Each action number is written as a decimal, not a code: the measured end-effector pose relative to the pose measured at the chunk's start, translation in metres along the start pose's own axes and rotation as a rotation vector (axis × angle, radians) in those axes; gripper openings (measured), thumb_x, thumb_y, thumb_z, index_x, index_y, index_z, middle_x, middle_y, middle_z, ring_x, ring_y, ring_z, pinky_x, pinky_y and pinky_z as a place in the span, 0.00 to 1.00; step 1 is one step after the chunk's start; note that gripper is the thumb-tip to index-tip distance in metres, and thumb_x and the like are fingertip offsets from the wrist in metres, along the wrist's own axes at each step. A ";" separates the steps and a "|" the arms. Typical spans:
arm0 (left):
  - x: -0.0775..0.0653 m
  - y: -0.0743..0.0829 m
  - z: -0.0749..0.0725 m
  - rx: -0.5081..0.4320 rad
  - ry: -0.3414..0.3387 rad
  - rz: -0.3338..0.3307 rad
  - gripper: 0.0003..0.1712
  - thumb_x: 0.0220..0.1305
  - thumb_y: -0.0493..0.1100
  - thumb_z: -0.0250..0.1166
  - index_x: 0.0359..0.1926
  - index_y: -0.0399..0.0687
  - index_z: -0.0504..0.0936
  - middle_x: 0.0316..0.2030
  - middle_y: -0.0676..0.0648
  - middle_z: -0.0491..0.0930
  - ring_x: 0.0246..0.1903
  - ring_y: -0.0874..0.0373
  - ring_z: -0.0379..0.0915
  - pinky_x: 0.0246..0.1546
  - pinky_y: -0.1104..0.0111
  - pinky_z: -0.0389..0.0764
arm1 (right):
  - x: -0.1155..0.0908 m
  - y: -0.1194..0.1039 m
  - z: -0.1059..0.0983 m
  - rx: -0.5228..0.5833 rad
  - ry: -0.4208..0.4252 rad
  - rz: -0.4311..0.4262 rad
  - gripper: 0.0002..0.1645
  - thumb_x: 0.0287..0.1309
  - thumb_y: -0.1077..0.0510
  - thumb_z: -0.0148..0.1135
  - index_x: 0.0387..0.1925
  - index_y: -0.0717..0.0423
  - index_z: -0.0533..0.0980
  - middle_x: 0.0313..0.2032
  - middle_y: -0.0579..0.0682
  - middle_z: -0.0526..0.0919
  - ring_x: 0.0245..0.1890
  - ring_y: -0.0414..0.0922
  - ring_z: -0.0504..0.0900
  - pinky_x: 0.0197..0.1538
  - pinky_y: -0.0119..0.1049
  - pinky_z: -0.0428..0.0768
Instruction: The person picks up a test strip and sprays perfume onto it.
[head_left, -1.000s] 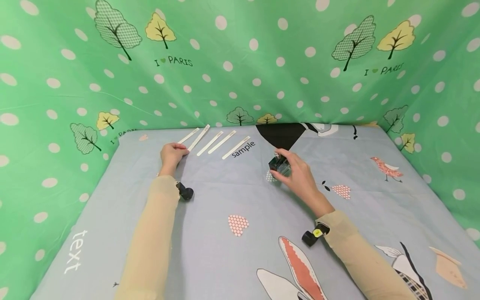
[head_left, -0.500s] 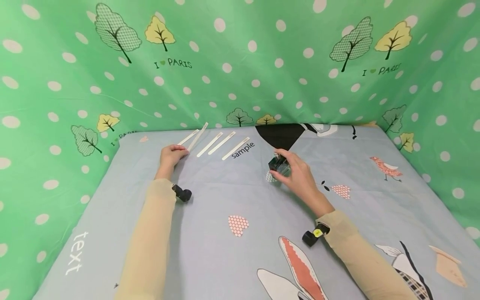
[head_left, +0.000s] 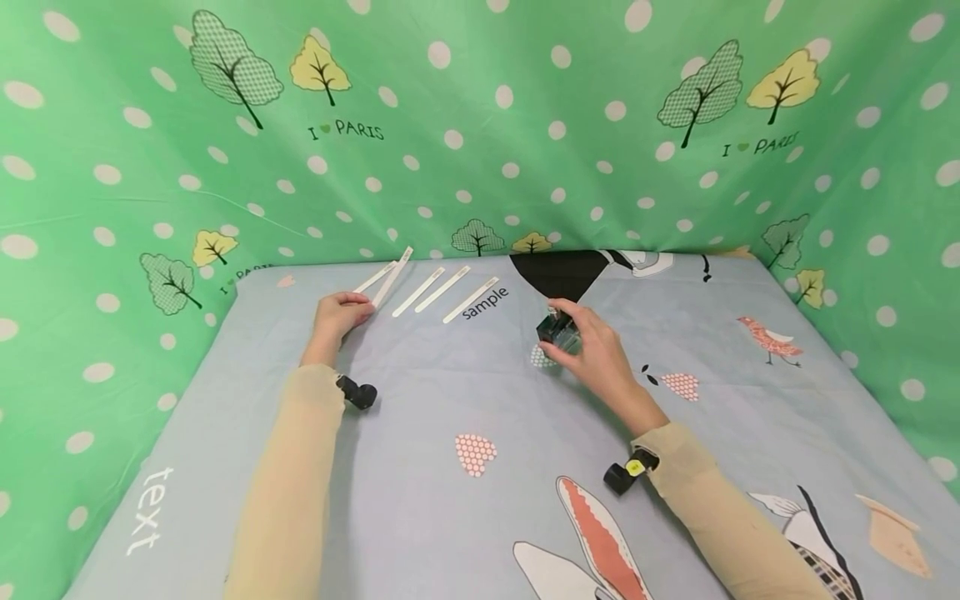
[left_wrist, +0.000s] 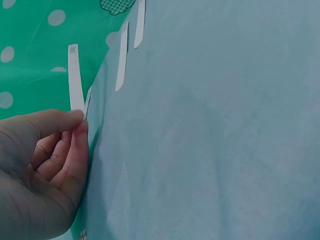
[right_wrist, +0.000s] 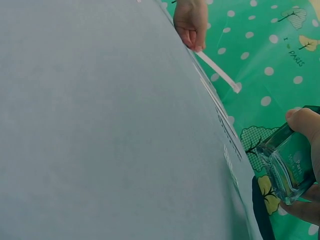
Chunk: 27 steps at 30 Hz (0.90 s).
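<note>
My left hand [head_left: 340,319] pinches the near end of a white paper test strip [left_wrist: 74,75] between thumb and fingers. The strip's far end points up and away, raised off the cloth. Just left of it, another white strip [head_left: 372,278] lies flat, partly covered by the hand. My right hand [head_left: 597,343] grips a glass perfume bottle [right_wrist: 289,167] by its sides, thumb on one face and fingers on the other. The bottle is dark green and clear, with small print on it, and is held tilted above the cloth.
Several more strips lie slanted in a row on the grey printed bedcloth [head_left: 420,517]; the rightmost strip [head_left: 471,300] is beside the printed word "sample". Behind the surface hangs a green dotted curtain [head_left: 450,100], which also closes in both sides.
My left hand has drawn slightly back and left with its strip, whose far end has lifted. The right hand holds the perfume bottle in the same spot.
</note>
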<state>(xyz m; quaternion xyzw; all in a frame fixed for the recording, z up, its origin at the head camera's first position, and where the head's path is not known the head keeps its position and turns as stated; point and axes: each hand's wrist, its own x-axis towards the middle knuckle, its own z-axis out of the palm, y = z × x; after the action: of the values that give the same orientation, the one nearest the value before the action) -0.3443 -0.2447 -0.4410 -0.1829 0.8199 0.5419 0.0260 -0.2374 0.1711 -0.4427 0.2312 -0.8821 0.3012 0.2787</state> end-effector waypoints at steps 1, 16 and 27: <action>0.000 0.000 0.000 -0.004 -0.005 0.008 0.11 0.62 0.39 0.69 0.45 0.43 0.79 0.33 0.57 0.77 0.27 0.72 0.74 0.33 0.82 0.78 | 0.000 0.000 0.000 0.000 0.002 0.000 0.41 0.51 0.55 0.77 0.66 0.48 0.67 0.58 0.54 0.80 0.55 0.54 0.82 0.52 0.51 0.84; -0.004 0.005 -0.004 0.071 -0.043 0.076 0.13 0.61 0.39 0.70 0.46 0.42 0.81 0.22 0.64 0.75 0.25 0.72 0.73 0.32 0.80 0.76 | -0.001 -0.002 0.001 -0.004 0.002 0.006 0.42 0.49 0.55 0.78 0.65 0.49 0.68 0.55 0.56 0.81 0.52 0.56 0.83 0.50 0.52 0.84; -0.011 0.009 -0.005 0.092 -0.060 0.084 0.13 0.62 0.41 0.69 0.46 0.42 0.80 0.25 0.63 0.76 0.27 0.72 0.74 0.34 0.80 0.77 | 0.000 -0.003 0.002 0.002 -0.006 0.007 0.40 0.52 0.55 0.77 0.65 0.49 0.68 0.57 0.55 0.81 0.55 0.55 0.82 0.52 0.51 0.84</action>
<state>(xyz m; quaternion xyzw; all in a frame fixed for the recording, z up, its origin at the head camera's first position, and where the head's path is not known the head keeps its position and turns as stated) -0.3367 -0.2430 -0.4284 -0.1307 0.8496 0.5096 0.0364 -0.2366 0.1673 -0.4424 0.2294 -0.8835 0.3024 0.2745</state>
